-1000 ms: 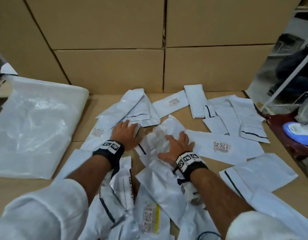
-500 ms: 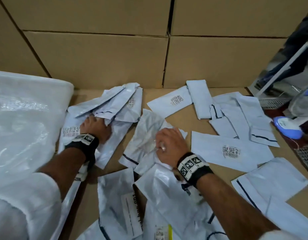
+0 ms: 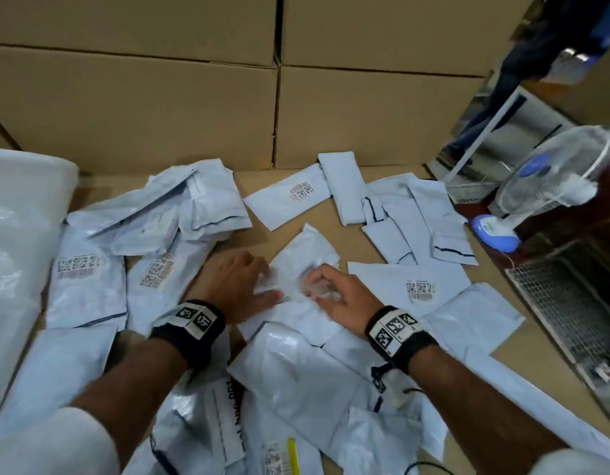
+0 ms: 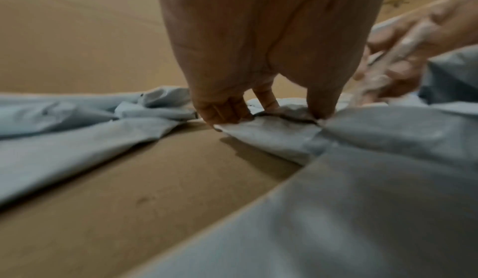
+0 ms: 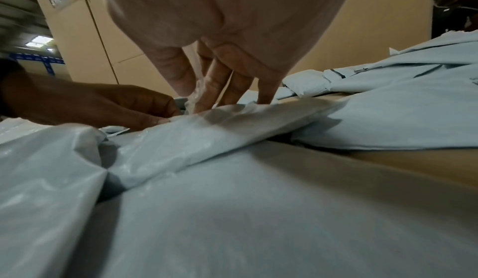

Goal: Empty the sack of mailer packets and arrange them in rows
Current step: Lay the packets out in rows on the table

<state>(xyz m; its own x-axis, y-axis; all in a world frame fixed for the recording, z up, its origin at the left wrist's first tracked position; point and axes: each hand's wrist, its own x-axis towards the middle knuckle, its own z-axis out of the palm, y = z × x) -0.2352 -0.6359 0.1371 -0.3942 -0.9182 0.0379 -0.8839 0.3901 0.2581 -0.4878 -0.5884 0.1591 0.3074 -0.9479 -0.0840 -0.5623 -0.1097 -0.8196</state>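
A crumpled white mailer packet (image 3: 307,255) lies mid-table among several scattered packets. My left hand (image 3: 269,282) holds its left edge with curled fingers, the thumb pressing on top; the left wrist view shows that edge (image 4: 271,135) under the fingers (image 4: 222,114). My right hand (image 3: 313,286) pinches a crinkled bit of the packet's plastic (image 5: 194,98) between thumb and fingers. The translucent white sack (image 3: 15,252) lies flattened at the far left. Glossy packets (image 3: 289,382) overlap under my wrists.
Stacked cardboard boxes (image 3: 193,114) wall off the back. Packets are heaped at the left (image 3: 159,214) and spread at the right (image 3: 409,214). A white fan (image 3: 550,180) and a wire grid (image 3: 570,303) stand off the right edge. Bare cardboard tabletop (image 3: 296,221) shows between the packets.
My left hand has left the packets on the left and come to the centre packet, beside my right hand. The left heap now lies pushed up toward the sack.
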